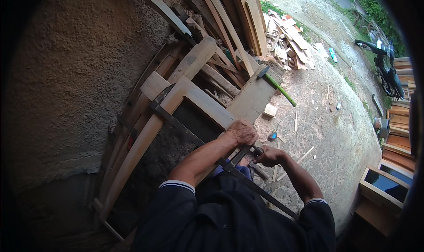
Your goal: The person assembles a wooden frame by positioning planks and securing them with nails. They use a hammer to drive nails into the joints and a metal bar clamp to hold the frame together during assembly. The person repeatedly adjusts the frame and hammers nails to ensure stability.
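Hands (254, 143) clenched on bar clamp (198, 139) across wooden frame (194, 97), hammer (276, 82) beyond

Rough plaster wall (66, 75), cobbled daylit yard (335, 132), stacked timber offcuts (289, 40)

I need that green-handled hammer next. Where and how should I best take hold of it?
Grip the hammer by its green handle, near the free end that sticks out past the plank toward the ground. Come from that lower right side: the dark head rests on the plank, while the handle end looks free of the wood.
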The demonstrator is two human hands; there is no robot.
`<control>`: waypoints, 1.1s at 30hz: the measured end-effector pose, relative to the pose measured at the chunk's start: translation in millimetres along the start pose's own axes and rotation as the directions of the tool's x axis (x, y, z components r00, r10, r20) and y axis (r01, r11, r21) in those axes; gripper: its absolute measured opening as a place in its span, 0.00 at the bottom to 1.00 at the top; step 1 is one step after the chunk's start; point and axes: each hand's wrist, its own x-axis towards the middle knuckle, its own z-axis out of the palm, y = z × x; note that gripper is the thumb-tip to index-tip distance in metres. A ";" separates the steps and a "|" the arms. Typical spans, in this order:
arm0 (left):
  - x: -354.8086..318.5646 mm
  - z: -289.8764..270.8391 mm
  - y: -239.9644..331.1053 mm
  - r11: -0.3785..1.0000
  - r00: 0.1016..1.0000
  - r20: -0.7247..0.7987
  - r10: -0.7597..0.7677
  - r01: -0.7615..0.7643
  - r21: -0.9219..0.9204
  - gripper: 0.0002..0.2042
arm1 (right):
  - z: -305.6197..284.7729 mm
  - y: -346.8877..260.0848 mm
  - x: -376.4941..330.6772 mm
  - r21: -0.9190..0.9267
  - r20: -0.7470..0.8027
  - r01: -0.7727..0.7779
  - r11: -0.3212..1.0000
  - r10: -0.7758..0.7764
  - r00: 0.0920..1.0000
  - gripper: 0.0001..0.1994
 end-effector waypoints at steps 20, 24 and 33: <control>3.6 14.9 -4.3 0.999 0.997 -0.059 0.050 -0.050 0.010 0.11 | 11.9 -6.5 -12.9 -0.107 -0.159 -0.031 0.994 0.014 0.987 0.11; 3.4 22.1 -5.5 0.997 0.989 -0.129 0.073 -0.068 0.048 0.10 | 65.8 24.3 -8.6 -0.755 -0.593 -0.075 0.651 -0.631 0.500 0.19; 7.6 38.0 -3.6 0.999 0.978 -0.210 0.024 -0.030 -0.026 0.11 | -2.7 -12.9 -7.4 0.011 0.083 -0.145 0.989 0.144 0.986 0.06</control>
